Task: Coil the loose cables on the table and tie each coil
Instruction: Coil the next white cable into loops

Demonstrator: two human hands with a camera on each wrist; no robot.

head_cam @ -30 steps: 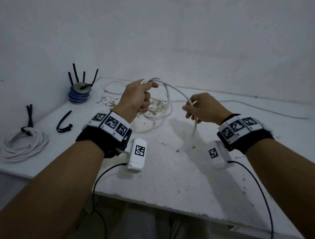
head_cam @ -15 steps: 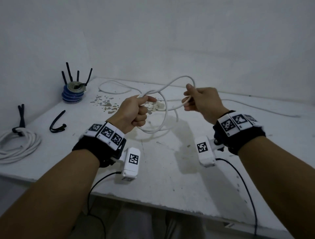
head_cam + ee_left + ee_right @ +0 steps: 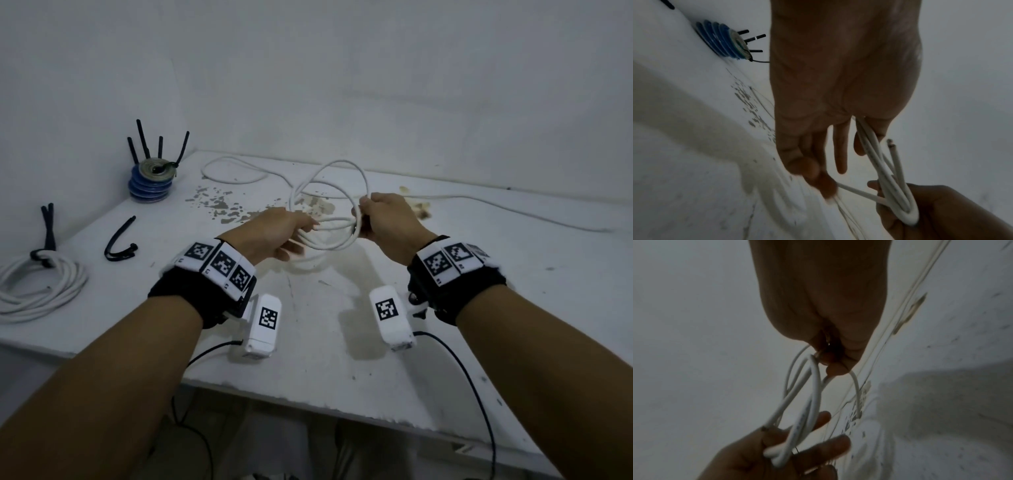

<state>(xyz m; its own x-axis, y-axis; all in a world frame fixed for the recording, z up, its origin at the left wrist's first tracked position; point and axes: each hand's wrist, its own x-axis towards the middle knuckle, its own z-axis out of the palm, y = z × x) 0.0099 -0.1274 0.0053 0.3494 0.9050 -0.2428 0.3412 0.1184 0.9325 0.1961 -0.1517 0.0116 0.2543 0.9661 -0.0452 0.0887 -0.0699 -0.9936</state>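
Note:
A white cable (image 3: 342, 161) hangs in a few loops between both hands above the white table (image 3: 308, 359). My left hand (image 3: 281, 233) holds one side of the loops in the crook of the thumb, its other fingers stretched out (image 3: 840, 159). My right hand (image 3: 387, 222) grips the opposite side with curled fingers (image 3: 834, 368). The cable's cut end (image 3: 890, 142) sticks out beside the loops (image 3: 879, 165). The loose rest of the cable (image 3: 513, 209) trails along the table to the right, and another stretch (image 3: 233, 171) curves at the back left.
A tied white coil (image 3: 37, 291) lies at the table's left edge. A loose black tie (image 3: 120, 240) lies beside it. Stacked blue rolls (image 3: 152, 181) with upright black ties stand in the back left corner. Walls close in behind and on the left.
My right hand has come down and in to the left hand, laying a new loop against the bundle. The left hand's fingers have straightened out from a fist.

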